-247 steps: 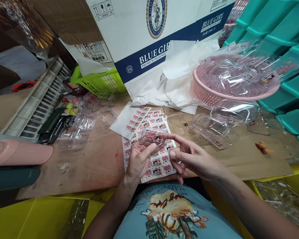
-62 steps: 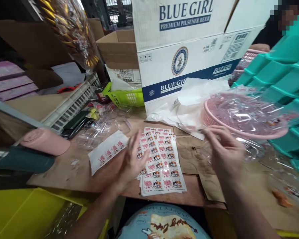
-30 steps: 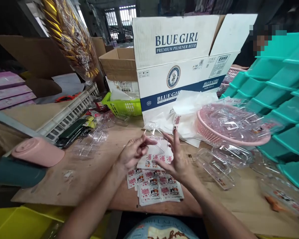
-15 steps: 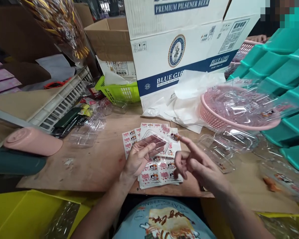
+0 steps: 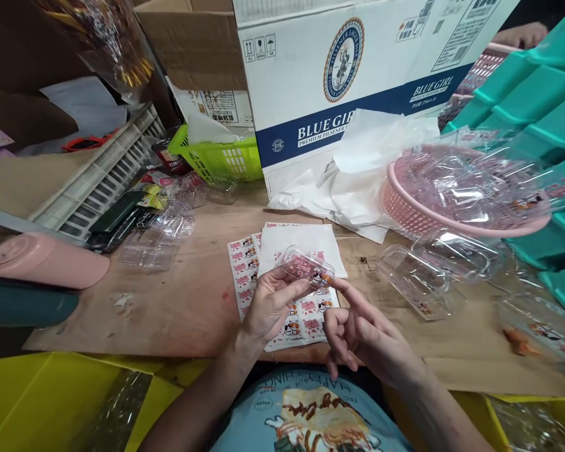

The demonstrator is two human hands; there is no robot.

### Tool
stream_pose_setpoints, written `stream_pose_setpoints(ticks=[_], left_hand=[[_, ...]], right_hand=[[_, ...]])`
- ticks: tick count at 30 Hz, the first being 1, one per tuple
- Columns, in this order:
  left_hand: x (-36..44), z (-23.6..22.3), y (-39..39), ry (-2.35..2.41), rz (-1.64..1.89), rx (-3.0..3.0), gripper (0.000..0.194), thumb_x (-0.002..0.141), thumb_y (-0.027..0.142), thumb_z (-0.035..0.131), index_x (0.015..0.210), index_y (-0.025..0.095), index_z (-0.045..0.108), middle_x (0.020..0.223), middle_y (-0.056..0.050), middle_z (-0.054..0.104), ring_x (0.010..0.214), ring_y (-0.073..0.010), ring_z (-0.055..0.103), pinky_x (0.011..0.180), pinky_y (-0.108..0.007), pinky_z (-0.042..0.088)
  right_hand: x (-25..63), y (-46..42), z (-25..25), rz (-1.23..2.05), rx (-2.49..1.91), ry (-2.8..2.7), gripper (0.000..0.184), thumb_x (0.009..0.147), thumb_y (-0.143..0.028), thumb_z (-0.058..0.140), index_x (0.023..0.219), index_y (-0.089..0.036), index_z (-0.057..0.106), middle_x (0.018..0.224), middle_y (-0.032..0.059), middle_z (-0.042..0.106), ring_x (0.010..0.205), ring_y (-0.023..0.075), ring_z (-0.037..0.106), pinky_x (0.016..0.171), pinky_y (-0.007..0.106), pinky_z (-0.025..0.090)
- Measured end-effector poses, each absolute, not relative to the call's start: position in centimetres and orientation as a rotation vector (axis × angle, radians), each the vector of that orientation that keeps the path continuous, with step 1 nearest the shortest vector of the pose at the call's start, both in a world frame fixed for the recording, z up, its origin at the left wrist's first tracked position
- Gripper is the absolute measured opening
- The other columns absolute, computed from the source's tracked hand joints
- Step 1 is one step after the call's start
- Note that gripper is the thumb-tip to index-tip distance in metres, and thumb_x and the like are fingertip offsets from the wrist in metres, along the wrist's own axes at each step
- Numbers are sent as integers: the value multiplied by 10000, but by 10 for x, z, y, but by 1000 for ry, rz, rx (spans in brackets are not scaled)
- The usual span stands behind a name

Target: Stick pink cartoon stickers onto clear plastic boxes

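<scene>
In my left hand (image 5: 269,306), thumb and fingers pinch a small clear plastic box (image 5: 289,252) with rounded corners. A cat sticker (image 5: 307,266) with pink lettering lies against its face. My right hand (image 5: 366,326) has its index finger stretched out, the tip touching the sticker's right end; the other fingers are loosely bent and apart. Beneath the hands lie sheets of stickers (image 5: 313,321) with pink print and cats, a mostly blank white backing sheet (image 5: 301,237) on top.
A pink basket (image 5: 400,199) heaped with clear boxes stands at right, with loose clear boxes (image 5: 417,282) before it. Teal bins (image 5: 522,88) rise behind. A white beer carton (image 5: 292,75), a green basket (image 5: 221,160) and a pink bottle (image 5: 47,260) are also there. Another person's hand (image 5: 525,34) shows at top right.
The sticker, earlier hanging from my right index fingertip apart from the box, now lies against the box. The backing sheet beneath shows fewer stickers uncovered by my hands. The view has tilted down slightly.
</scene>
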State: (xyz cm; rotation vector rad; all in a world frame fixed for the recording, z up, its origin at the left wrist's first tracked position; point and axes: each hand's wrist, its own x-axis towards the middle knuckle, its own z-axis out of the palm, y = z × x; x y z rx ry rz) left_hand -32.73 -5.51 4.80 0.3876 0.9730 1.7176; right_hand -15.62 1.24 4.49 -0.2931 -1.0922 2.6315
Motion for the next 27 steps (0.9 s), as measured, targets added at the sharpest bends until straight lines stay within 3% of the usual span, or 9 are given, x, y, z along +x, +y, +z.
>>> stream_pose_setpoints(ticks=[7, 15, 27], left_hand=[[-327, 46, -54, 970, 1724, 378, 230, 738, 178, 799, 966, 195, 770, 1001, -43, 780, 972, -189, 710, 986, -364, 523], [-328, 44, -54, 948, 1736, 378, 223, 740, 121, 784, 939, 221, 777, 1014, -18, 782, 927, -149, 710, 913, -291, 543], [-328, 43, -54, 963, 1732, 394, 202, 749, 123, 766, 920, 229, 781, 994, -3, 784, 958, -170, 701, 941, -310, 532]], right_hand=[[-157, 14, 42, 2639, -317, -1095, 663, 938, -449, 622, 1485, -299, 278, 762, -26, 596, 479, 93, 557, 537, 324, 559], [-159, 13, 43, 2639, -343, -1101, 629, 945, -440, 613, 1467, -293, 294, 719, -45, 590, 441, 66, 497, 518, 303, 558], [-161, 12, 48, 2637, -415, -1093, 553, 949, -453, 589, 1422, -316, 338, 691, -51, 578, 424, 71, 455, 500, 309, 546]])
